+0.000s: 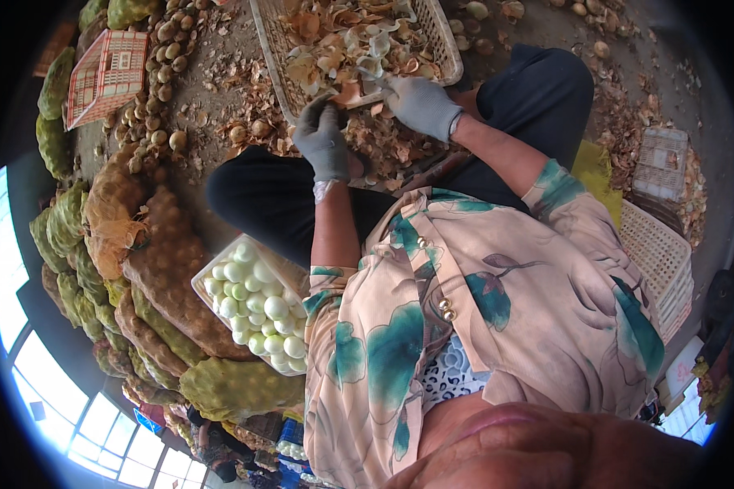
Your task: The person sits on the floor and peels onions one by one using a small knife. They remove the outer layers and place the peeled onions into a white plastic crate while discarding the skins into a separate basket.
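Note:
My right hand (422, 105), in a grey work glove, grips a small knife (370, 74) whose blade points left over the near rim of a plastic crate (455, 64). Loose onion skins and peeled layers (367, 46) lie inside that crate. My left hand (321, 137), also gloved and soiled dark at the fingers, is at the crate's near left corner. Its fingers are bent; whether anything is between them is hidden. Beside my left thigh stands a white crate (205, 284) heaped with peeled onions (257, 305).
Full mesh sacks (171, 257) are piled at left. A red-and-white crate (107, 76) stands beyond them near loose unpeeled onions (165, 55). Skins litter the floor (202, 98). Stacked crates (657, 244) stand at right. Another person (220, 449) is in the background at lower left.

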`<action>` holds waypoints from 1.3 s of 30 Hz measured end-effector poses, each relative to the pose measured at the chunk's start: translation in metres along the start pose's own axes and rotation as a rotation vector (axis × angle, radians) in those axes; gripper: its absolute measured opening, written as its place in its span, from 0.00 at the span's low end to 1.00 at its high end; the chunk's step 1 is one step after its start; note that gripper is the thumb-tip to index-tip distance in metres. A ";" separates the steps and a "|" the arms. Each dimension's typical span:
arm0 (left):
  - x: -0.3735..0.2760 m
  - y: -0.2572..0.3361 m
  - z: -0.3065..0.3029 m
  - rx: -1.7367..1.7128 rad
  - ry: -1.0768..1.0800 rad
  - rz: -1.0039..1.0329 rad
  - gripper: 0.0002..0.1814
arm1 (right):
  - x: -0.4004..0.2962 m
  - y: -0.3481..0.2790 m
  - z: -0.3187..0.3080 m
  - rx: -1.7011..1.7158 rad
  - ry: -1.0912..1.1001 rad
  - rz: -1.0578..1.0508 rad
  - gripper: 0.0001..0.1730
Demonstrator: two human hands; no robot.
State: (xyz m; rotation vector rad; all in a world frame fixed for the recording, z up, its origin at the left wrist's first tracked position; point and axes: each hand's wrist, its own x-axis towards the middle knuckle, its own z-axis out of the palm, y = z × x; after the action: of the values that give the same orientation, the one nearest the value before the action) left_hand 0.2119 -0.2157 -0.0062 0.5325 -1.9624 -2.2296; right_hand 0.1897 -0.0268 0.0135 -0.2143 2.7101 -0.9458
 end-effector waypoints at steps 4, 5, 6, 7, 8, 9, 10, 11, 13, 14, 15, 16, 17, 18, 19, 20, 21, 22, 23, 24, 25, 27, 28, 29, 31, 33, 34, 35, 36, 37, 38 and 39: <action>0.039 0.014 -0.014 0.186 0.058 0.153 0.11 | 0.011 0.020 -0.023 0.321 0.060 0.172 0.19; 0.054 0.021 -0.015 0.286 0.036 0.229 0.13 | 0.013 0.019 -0.031 0.379 0.059 0.185 0.19; 0.064 0.041 -0.005 0.124 -0.146 0.209 0.16 | 0.013 0.020 -0.040 0.438 0.063 0.202 0.18; 0.073 0.062 0.005 -0.040 -0.322 0.185 0.19 | 0.013 0.018 -0.048 0.496 0.063 0.218 0.18; 0.090 0.067 0.008 -0.116 -0.456 0.071 0.25 | 0.009 0.003 -0.058 0.643 0.046 0.270 0.19; 0.108 0.065 0.010 0.253 -0.451 0.164 0.28 | 0.007 0.007 -0.054 0.594 0.076 0.249 0.20; 0.128 0.053 0.005 0.771 -0.264 0.541 0.25 | 0.007 0.014 -0.048 0.548 0.105 0.219 0.20; 0.143 0.040 0.004 1.272 -0.042 0.917 0.22 | 0.010 0.020 -0.044 0.496 0.140 0.192 0.21; 0.145 0.034 0.014 1.026 -0.174 0.668 0.13 | 0.006 0.015 -0.048 0.414 0.181 0.183 0.24; 0.146 0.030 0.021 0.901 -0.235 0.542 0.10 | 0.003 0.012 -0.052 0.458 0.181 0.208 0.25; 0.144 0.017 0.028 0.909 -0.304 0.549 0.05 | 0.002 0.009 -0.056 0.502 0.179 0.228 0.26; 0.146 0.000 0.030 0.975 -0.424 0.568 0.06 | 0.003 0.009 -0.056 0.476 0.187 0.201 0.26; 0.150 -0.019 0.028 1.041 -0.545 0.583 0.08 | 0.004 0.009 -0.055 0.452 0.194 0.174 0.26; 0.157 -0.039 0.028 1.165 -0.603 0.482 0.08 | 0.005 0.010 -0.055 0.426 0.209 0.153 0.26; 0.162 -0.056 0.026 1.287 -0.655 0.375 0.09 | 0.005 0.010 -0.055 0.466 0.199 0.159 0.25; 0.168 -0.068 0.023 1.372 -0.647 0.361 0.12 | 0.003 0.010 -0.055 0.505 0.189 0.165 0.24; 0.171 -0.070 0.026 1.384 -0.670 0.350 0.12 | 0.003 0.010 -0.055 0.543 0.179 0.171 0.23; 0.173 -0.071 0.027 1.397 -0.690 0.338 0.13 | 0.004 0.011 -0.055 0.550 0.167 0.189 0.22; 0.173 -0.072 0.028 1.411 -0.706 0.323 0.13 | 0.004 0.012 -0.055 0.556 0.151 0.204 0.21; 0.163 -0.048 0.047 1.519 -0.816 0.234 0.14 | 0.005 0.016 -0.054 0.560 0.153 0.234 0.20; 0.158 -0.044 0.049 1.581 -0.810 0.182 0.17 | 0.005 0.018 -0.050 0.560 0.180 0.224 0.20; 0.144 -0.033 0.068 1.768 -0.871 0.113 0.18 | 0.008 0.028 -0.041 0.564 0.249 0.191 0.20; 0.141 -0.036 0.071 1.779 -0.780 0.146 0.18 | 0.006 0.024 -0.045 0.622 0.291 0.138 0.18; 0.135 -0.047 0.067 1.794 -0.689 0.169 0.18 | 0.003 0.016 -0.050 0.682 0.241 0.185 0.17; 0.137 -0.082 0.050 1.846 -0.552 0.236 0.20 | -0.001 0.002 -0.060 0.783 0.116 0.278 0.17; 0.136 -0.073 0.062 1.856 -0.654 0.223 0.20 | -0.002 0.005 -0.056 0.801 0.135 0.290 0.17; 0.136 -0.066 0.062 1.860 -0.707 0.215 0.20 | -0.002 0.005 -0.054 0.812 0.143 0.298 0.17; 0.135 -0.060 0.055 1.830 -0.675 0.191 0.20 | -0.003 0.003 -0.054 0.812 0.128 0.291 0.17; 0.134 -0.055 0.050 1.796 -0.647 0.176 0.20 | -0.005 0.001 -0.055 0.810 0.119 0.286 0.17; 0.127 -0.038 0.055 1.759 -0.640 0.173 0.20 | -0.006 0.002 -0.057 0.808 0.127 0.295 0.17; 0.127 -0.009 0.059 1.639 -0.702 0.029 0.20 | -0.006 0.003 -0.059 0.786 0.134 0.299 0.17; 0.123 -0.002 0.042 1.384 -0.570 -0.060 0.20 | -0.008 -0.001 -0.059 0.767 0.123 0.292 0.17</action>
State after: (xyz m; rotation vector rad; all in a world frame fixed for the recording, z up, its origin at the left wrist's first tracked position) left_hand 0.0836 -0.2150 -0.0263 -0.0209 -3.5911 -0.6773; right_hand 0.1805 0.0088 0.0601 0.3855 2.1720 -1.8269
